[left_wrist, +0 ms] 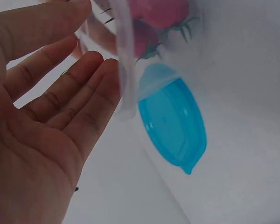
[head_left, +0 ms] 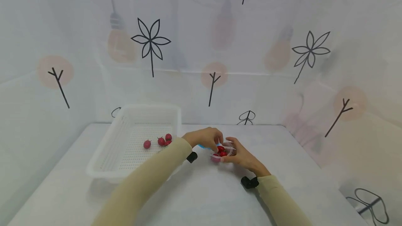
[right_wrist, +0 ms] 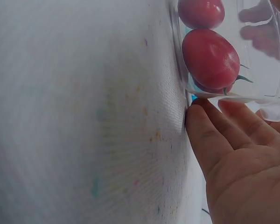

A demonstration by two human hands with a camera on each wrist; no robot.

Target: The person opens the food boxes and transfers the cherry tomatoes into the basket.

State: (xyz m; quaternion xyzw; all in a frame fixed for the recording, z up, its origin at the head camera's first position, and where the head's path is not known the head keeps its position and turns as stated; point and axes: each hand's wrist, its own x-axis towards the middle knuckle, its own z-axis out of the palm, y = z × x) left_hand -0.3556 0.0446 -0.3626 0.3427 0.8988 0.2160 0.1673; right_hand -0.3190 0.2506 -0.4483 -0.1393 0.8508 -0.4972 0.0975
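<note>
A clear plastic container [right_wrist: 256,84] with several red cherry tomatoes [right_wrist: 210,60] inside stands on the white table. My right hand [head_left: 243,156] grips it from the right, thumb on the near side and fingers round the far side. My left hand [head_left: 205,138] reaches over from the left, its fingertips right at the container's rim [left_wrist: 126,60]. In the left wrist view a gap shows between its thumb and fingers, with nothing held there. A blue lid [left_wrist: 175,123] lies on the table just beyond the container, partly hidden by the left hand in the head view.
On the left of the table is a large white perforated basket [head_left: 103,149] with several cherry tomatoes [head_left: 147,144] in it; my left forearm crosses its near right corner. A patterned white cloth [head_left: 194,44] hangs behind the table and along its sides.
</note>
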